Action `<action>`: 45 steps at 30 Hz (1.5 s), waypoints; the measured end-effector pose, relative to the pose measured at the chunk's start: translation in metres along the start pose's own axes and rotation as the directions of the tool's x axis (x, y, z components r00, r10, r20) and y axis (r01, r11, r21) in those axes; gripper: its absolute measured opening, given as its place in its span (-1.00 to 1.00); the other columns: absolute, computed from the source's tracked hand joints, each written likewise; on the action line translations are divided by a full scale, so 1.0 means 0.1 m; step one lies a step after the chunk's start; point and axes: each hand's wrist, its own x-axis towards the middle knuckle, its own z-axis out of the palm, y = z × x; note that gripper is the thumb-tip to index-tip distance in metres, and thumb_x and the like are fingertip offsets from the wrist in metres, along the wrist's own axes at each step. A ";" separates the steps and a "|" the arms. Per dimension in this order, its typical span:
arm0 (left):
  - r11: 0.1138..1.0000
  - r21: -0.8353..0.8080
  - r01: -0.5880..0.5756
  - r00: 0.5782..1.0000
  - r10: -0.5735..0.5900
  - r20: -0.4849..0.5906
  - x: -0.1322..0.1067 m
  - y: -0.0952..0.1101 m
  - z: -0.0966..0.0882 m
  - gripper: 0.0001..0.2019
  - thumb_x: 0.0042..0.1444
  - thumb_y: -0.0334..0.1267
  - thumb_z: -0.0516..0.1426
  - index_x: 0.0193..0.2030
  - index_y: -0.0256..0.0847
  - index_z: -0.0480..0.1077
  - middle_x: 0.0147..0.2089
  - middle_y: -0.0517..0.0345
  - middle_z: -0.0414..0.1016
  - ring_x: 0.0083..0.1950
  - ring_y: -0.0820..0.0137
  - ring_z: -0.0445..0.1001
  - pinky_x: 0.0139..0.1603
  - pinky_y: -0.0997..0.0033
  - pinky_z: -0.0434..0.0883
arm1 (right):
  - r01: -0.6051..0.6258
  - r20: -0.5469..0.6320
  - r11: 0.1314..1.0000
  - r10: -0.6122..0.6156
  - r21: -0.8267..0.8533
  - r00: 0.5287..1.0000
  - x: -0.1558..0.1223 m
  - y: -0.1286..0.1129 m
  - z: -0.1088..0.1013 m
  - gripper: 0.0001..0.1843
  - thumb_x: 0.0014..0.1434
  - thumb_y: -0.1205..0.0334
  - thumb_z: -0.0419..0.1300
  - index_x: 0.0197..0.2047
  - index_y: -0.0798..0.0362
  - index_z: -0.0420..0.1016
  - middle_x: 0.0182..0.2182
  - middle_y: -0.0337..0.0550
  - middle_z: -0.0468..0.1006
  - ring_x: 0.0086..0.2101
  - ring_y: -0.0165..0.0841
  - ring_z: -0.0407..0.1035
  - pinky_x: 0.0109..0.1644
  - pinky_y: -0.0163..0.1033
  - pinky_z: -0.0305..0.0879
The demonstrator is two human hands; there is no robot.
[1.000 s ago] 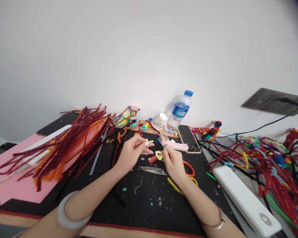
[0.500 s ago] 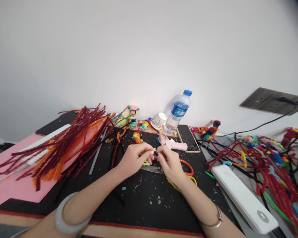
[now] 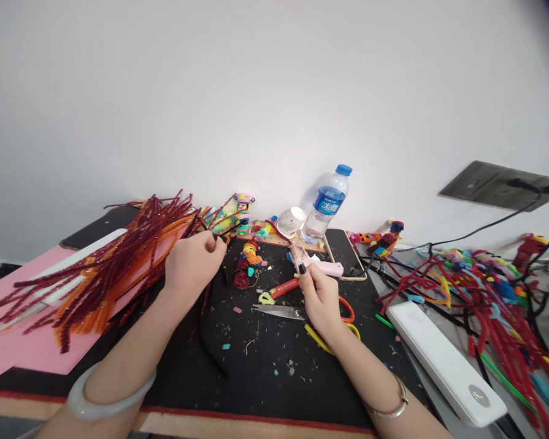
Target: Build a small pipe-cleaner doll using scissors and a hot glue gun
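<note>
My left hand (image 3: 193, 265) is closed beside the pile of dark red and orange pipe cleaners (image 3: 119, 268); whatever it grips is hidden behind the fingers. My right hand (image 3: 321, 299) is also closed, thumb against the fingers, above the scissors (image 3: 281, 311) with red and yellow handles. What that hand may hold is too small to make out. Just beyond it lies a pink glue gun (image 3: 324, 266). Between the hands, a small pipe-cleaner figure (image 3: 249, 259) in red, yellow and orange lies on the black mat (image 3: 265, 378). A red stick-like tool (image 3: 284, 287) lies near the scissors.
A water bottle (image 3: 327, 204) and a tipped paper cup (image 3: 291, 222) stand by the wall. On the right are a white power bank (image 3: 443, 360), tangled pipe cleaners (image 3: 494, 323) and a cable running to the socket (image 3: 498, 186). Small scraps dot the mat.
My hands were together over the scissors, pinching something small. Now they are apart: the left has moved left to the pipe cleaners, the right slightly right. The figure and scissors are uncovered.
</note>
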 end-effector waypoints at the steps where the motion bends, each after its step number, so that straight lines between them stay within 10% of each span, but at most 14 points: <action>1: 1.000 -0.009 -0.013 1.000 0.013 -0.015 0.01 -0.01 -0.02 -0.64 0.07 -0.13 0.05 -0.67 -0.20 0.10 -0.70 0.28 0.09 -0.62 0.51 0.02 -0.52 0.44 -0.03 | -0.010 0.002 1.000 0.010 0.004 1.000 0.00 0.00 0.00 -0.65 0.29 0.17 -0.09 -0.53 0.01 -0.01 -0.61 -0.34 0.08 -0.55 -0.45 0.01 -0.46 -0.32 -0.06; 5: 0.969 -0.137 -0.204 0.974 0.215 0.073 -0.09 0.12 -0.03 -0.66 0.20 -0.15 -0.05 -0.56 -0.22 0.20 -0.60 0.30 0.15 -0.55 0.54 0.13 -0.43 0.51 0.10 | -0.023 0.072 0.999 0.021 0.030 0.997 -0.01 -0.02 0.02 -0.69 0.31 0.16 -0.14 -0.47 0.02 0.08 -0.57 -0.31 0.18 -0.53 -0.44 0.07 -0.44 -0.32 0.00; 11: 0.737 -0.566 -0.370 0.729 0.608 0.314 -0.36 0.34 0.14 -0.84 0.20 -0.18 0.01 -0.25 -0.20 0.32 -0.40 0.25 0.34 -0.53 0.55 0.22 -0.41 0.54 0.20 | 0.012 0.247 0.988 -0.050 0.153 0.968 -0.06 -0.14 0.04 -0.65 0.32 0.13 -0.16 -0.49 0.02 0.11 -0.61 -0.32 0.20 -0.58 -0.47 0.09 -0.47 -0.34 0.03; 21: 0.748 -0.633 -0.200 0.778 0.513 0.361 -0.45 0.38 0.20 -0.83 0.23 -0.21 -0.04 -0.31 -0.19 0.28 -0.51 0.30 0.29 -0.49 0.51 0.25 -0.38 0.52 0.23 | -0.028 0.314 0.969 -0.052 0.246 0.948 -0.07 -0.17 0.06 -0.62 0.32 0.06 -0.14 -0.50 0.02 0.10 -0.62 -0.33 0.18 -0.58 -0.48 0.07 -0.49 -0.34 0.01; 31: 0.669 -0.713 -0.208 0.644 0.642 0.415 -0.52 0.43 0.20 -0.80 0.20 -0.37 -0.02 -0.44 -0.20 0.32 -0.45 0.28 0.38 -0.41 0.53 0.33 -0.29 0.57 0.24 | -0.248 0.451 0.860 0.024 0.446 0.892 -0.02 -0.13 0.04 -0.59 0.26 -0.05 -0.04 -0.51 0.05 0.15 -0.58 -0.33 0.16 -0.54 -0.48 0.06 -0.47 -0.35 0.04; 45: 0.798 -0.589 -0.131 0.844 0.402 0.356 -0.50 0.40 0.24 -0.90 0.16 -0.24 0.07 -0.30 -0.20 0.35 -0.47 0.31 0.42 -0.56 0.58 0.28 -0.44 0.59 0.24 | -0.352 0.335 0.687 0.165 0.636 0.928 -0.01 -0.13 0.09 -0.69 0.21 0.05 0.08 -0.46 0.04 0.17 -0.62 -0.40 0.11 -0.61 -0.53 -0.06 -0.53 -0.37 -0.08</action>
